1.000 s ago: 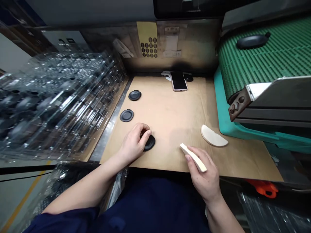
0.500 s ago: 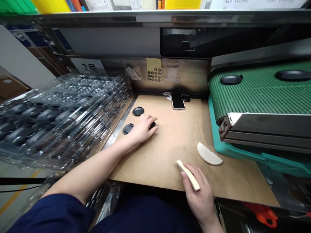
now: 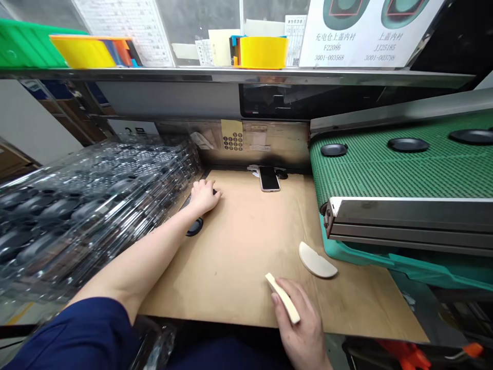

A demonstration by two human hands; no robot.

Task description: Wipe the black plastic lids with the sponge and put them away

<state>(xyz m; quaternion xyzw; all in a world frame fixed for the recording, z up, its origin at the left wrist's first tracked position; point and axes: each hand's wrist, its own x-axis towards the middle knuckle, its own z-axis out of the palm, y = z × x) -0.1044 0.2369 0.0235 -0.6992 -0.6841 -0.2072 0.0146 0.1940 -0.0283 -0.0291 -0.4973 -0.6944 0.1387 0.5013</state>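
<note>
My left hand (image 3: 204, 198) reaches to the far left of the brown work mat (image 3: 246, 241). Its fingers are curled over a small black round cover (image 3: 214, 192), mostly hidden beneath them. Just below, partly behind my forearm, lies another black round cover (image 3: 195, 226). In my right hand (image 3: 302, 324), near the front edge of the mat, a cream half-round pad (image 3: 283, 298) is pinched edge-up between thumb and fingers. A similar cream half-round pad (image 3: 317, 261) lies flat to the right of that hand.
Stacked clear plastic trays (image 3: 115, 205) with black parts stand at left. On the right, a green conveyor belt (image 3: 385, 172) carries several black covers above a teal bin (image 3: 358, 252). A phone (image 3: 269, 179) lies at the back. A metal shelf (image 3: 215, 75) spans above.
My left hand has moved left and away from me, and the black cover under it is no longer at its former spot. My right hand keeps the pad. The view has tilted up.
</note>
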